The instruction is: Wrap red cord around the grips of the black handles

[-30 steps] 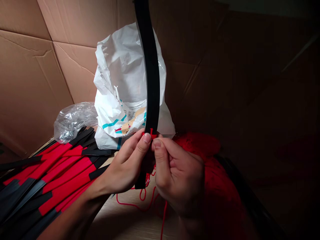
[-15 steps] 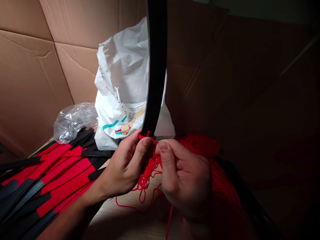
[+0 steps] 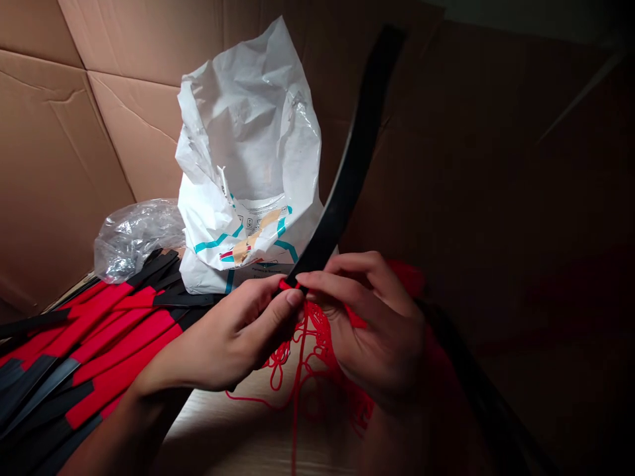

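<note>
My left hand pinches the lower end of a long black strip that rises up and to the right. A small wrap of red yarn sits on the strip where my thumb presses. My right hand is on the other side, its fingers pinched on the red yarn at that same spot. Loose red yarn hangs in loops below both hands onto the wooden table.
A pile of black strips wound with red yarn lies at the left. Behind stand a white plastic bag and a clear crumpled bag. Cardboard walls close off the back. A heap of red yarn lies at the right in shadow.
The black strip has tilted from nearly upright to leaning right. My right hand has shifted from a thumb pinch to its fingers reaching across the yarn wrap. More loose yarn shows below.
</note>
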### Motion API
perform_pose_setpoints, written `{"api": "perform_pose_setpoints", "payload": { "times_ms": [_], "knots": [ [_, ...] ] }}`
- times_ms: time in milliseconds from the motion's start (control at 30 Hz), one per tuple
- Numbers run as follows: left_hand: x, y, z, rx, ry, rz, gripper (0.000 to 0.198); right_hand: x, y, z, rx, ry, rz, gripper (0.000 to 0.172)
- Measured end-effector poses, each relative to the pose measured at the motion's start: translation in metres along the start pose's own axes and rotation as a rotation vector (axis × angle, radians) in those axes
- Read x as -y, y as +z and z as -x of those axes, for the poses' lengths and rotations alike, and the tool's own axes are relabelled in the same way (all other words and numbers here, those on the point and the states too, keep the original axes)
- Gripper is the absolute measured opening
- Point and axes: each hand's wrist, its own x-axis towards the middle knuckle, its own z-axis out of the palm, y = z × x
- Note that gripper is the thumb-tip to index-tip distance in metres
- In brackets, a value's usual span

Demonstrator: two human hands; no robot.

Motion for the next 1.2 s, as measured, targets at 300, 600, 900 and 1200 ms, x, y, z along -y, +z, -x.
{"api": "perform_pose_setpoints", "payload": {
  "times_ms": [300,600,900,1200],
  "knots": [
    [-0.001,0.002,-0.007,0.059,-0.006,-0.375,0.044,-0.009,-0.028,-0.027,0.471,-0.206,0.274,0.020],
    [0.002,0.005,-0.014,-0.004,0.034,-0.323,0.038,0.002,-0.022,-0.036,0.702,-0.427,0.721,0.021],
    [0.000,0.012,-0.013,-0.057,0.011,-0.137,0.034,0.016,-0.003,-0.033,0.488,-0.399,0.835,0.017],
    [-0.008,0.007,-0.012,-0.117,0.038,-0.245,0.036,0.025,0.003,-0.043,0.510,-0.390,0.871,0.020]
  ]
}}
